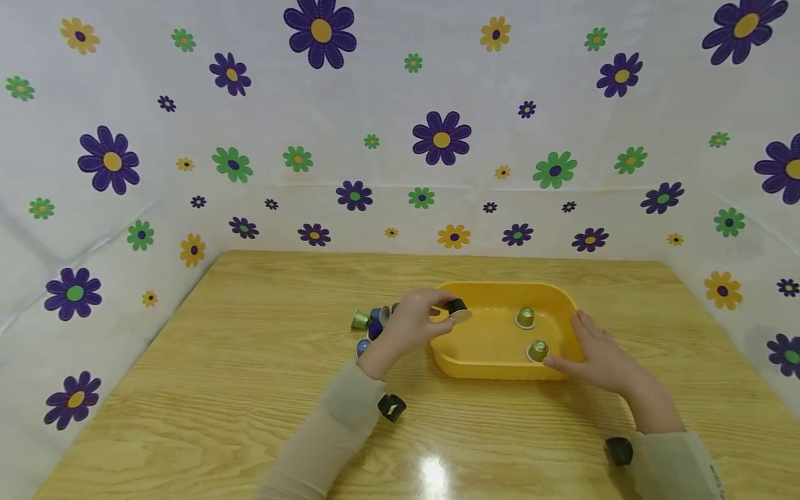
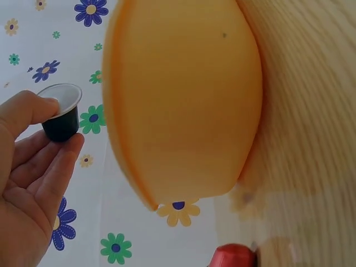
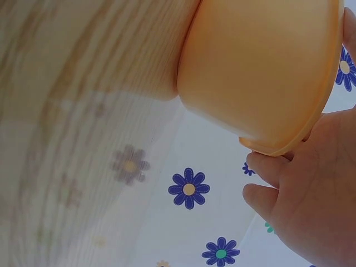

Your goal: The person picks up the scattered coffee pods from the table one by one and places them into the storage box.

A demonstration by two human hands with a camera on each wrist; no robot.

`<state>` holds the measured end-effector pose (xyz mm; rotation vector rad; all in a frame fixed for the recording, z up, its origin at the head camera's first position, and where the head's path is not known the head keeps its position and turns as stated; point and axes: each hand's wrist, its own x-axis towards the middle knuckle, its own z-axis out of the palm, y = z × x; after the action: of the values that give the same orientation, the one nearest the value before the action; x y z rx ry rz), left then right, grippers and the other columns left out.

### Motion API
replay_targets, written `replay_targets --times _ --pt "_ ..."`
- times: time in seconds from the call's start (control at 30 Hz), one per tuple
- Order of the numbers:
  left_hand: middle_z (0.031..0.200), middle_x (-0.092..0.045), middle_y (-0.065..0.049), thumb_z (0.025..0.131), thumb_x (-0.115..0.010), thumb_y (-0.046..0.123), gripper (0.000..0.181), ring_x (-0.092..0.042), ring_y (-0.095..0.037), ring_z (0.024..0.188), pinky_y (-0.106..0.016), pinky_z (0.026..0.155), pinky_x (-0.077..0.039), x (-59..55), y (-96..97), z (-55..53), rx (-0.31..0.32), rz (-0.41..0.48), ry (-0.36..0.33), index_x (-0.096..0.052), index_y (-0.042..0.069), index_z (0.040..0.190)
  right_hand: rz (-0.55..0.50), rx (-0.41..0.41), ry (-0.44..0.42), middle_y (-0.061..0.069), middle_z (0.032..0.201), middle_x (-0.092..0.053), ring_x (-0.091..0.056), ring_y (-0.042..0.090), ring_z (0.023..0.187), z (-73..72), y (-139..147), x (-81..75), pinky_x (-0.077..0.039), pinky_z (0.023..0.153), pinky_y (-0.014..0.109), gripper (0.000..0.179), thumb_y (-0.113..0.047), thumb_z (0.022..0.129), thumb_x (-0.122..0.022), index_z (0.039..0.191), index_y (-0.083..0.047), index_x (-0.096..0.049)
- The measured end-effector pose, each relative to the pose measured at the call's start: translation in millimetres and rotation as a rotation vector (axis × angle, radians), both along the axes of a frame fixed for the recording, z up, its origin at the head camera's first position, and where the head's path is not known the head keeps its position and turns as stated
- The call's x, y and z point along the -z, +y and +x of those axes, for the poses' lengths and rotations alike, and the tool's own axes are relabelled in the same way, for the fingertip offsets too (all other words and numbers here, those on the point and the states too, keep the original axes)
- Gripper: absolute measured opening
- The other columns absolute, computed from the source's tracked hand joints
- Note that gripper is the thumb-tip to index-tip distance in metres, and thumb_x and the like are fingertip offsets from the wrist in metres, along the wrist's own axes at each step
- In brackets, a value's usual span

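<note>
My left hand (image 1: 409,323) pinches a black coffee capsule (image 1: 459,310) above the left side of the yellow tray (image 1: 500,371). In the left wrist view the thumb lies on the pale lid of the capsule (image 2: 62,122), with fingertips under its dark body. Two green-gold capsules (image 1: 526,317) stand lid-down in the tray's right half. At the tray's right front corner, my right hand (image 1: 606,361) holds the rim, thumb along the front edge and fingers over the right side. Seen from the right wrist, some fingers of the hand (image 3: 317,183) are hidden behind the rim.
Left of the tray lies a cluster of capsules, among them a green one (image 1: 360,320), a dark blue one (image 1: 375,330) and a light blue one (image 1: 363,346), partly behind my left hand. A red capsule (image 2: 233,256) shows low in the left wrist view. Flowered cloth (image 1: 387,160) surrounds the wooden table (image 1: 250,389).
</note>
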<state>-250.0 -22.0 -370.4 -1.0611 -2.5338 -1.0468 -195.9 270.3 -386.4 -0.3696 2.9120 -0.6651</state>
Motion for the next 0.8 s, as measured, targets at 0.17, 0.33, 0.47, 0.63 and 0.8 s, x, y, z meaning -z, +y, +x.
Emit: replay_targets --times 0.17,0.33,0.47,0.63,0.8 --pt "0.085 -0.054 -0.001 0.071 -0.057 0.016 0.024 -0.052 -0.011 0.076 -0.017 0.063 -0.041 4.4 10.4 -5.6 0.025 -0.031 -0.005 -0.056 0.006 0.093 0.002 0.004 0.0 0.025 0.126 0.002 0.001 0.034 0.113 0.4 -1 -0.1 -0.003 0.086 0.049 0.095 -0.056 0.067 -0.044 0.123 0.008 -0.002" --pt "0.085 -0.055 0.003 0.071 -0.057 0.021 0.024 -0.051 -0.008 0.077 -0.016 0.064 -0.039 7.4 22.7 -9.5 0.012 -0.105 -0.015 -0.056 0.01 0.093 0.002 -0.002 0.006 0.024 0.126 0.002 0.001 0.034 0.114 0.2 0 0.6 -0.003 0.087 0.048 0.095 -0.056 0.067 -0.044 0.123 0.008 -0.001" --pt "0.084 -0.055 0.003 0.071 -0.057 0.02 0.024 -0.051 -0.008 0.076 -0.015 0.064 -0.039 10.1 33.0 -12.0 0.036 -0.122 -0.018 -0.056 0.009 0.092 -0.001 0.003 0.002 0.025 0.126 0.002 0.001 0.034 0.113 0.5 0 0.1 -0.002 0.087 0.049 0.095 -0.056 0.067 -0.044 0.123 0.008 -0.001" --pt "0.083 -0.056 0.002 0.069 -0.059 0.018 0.025 -0.051 -0.006 0.074 -0.012 0.063 -0.038 14.9 43.7 -13.2 0.07 -0.133 -0.015 -0.056 0.006 0.091 -0.013 0.011 -0.011 0.025 0.126 0.002 0.001 0.035 0.113 0.9 -2 -0.9 -0.002 0.086 0.049 0.094 -0.055 0.068 -0.045 0.123 0.008 -0.001" --pt "0.082 -0.056 0.002 0.068 -0.06 0.018 0.028 -0.05 -0.004 0.072 -0.011 0.063 -0.037 15.9 52.7 -11.4 0.066 -0.162 -0.06 -0.056 0.005 0.092 -0.012 0.007 -0.002 0.025 0.126 0.001 0.0 0.035 0.113 0.5 -2 -1.4 -0.002 0.086 0.049 0.094 -0.054 0.068 -0.045 0.123 0.008 -0.001"
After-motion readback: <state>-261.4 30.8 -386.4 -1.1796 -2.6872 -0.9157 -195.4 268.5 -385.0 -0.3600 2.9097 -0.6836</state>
